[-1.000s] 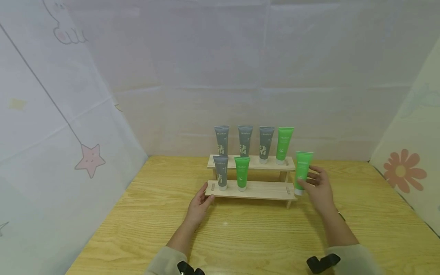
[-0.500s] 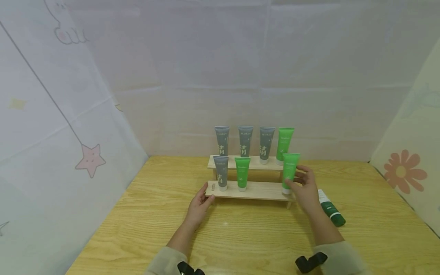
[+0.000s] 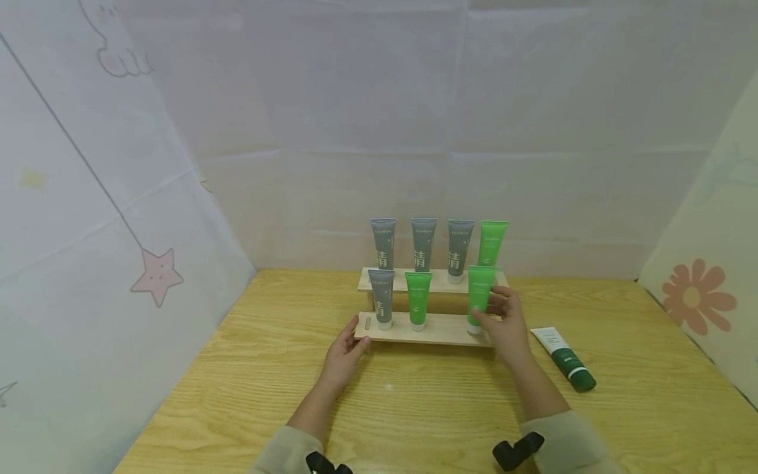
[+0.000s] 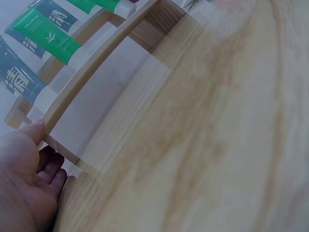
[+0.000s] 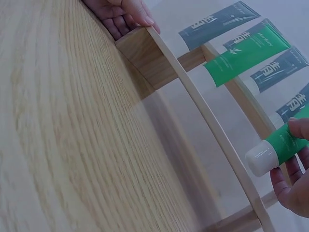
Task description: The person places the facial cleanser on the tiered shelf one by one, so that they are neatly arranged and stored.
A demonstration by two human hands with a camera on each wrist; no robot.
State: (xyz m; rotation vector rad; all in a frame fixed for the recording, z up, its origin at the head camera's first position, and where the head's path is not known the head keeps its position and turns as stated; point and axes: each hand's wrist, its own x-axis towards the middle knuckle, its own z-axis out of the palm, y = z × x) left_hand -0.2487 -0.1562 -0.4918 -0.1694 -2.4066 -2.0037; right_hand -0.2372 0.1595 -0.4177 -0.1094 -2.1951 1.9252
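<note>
A green squeeze tube (image 3: pixel 480 289) with a white cap stands cap-down in my right hand (image 3: pixel 508 327), which pinches it between thumb and fingers. It is over the right part of the lower shelf of a two-tier wooden display stand (image 3: pixel 444 327). In the right wrist view its white cap (image 5: pixel 262 158) points toward the shelf edge. My left hand (image 3: pixel 343 357) holds the left end of the lower shelf, thumb (image 4: pixel 35 131) at its edge and fingers curled beneath. Beside it stand a grey-blue tube (image 3: pixel 381 296) and another green tube (image 3: pixel 418 297) on that shelf.
On the upper shelf (image 3: pixel 438 282) several grey-blue tubes (image 3: pixel 423 245) stand in a row with a green tube (image 3: pixel 491 242) at the right end. A white and dark-green tube (image 3: pixel 565 359) lies on the wooden table (image 3: pixel 438 408) to the right. A pale cloth hangs behind.
My right hand has moved left with the green tube, from beyond the stand's right end to over the lower shelf. The lying tube has come into sight. My left hand stays put.
</note>
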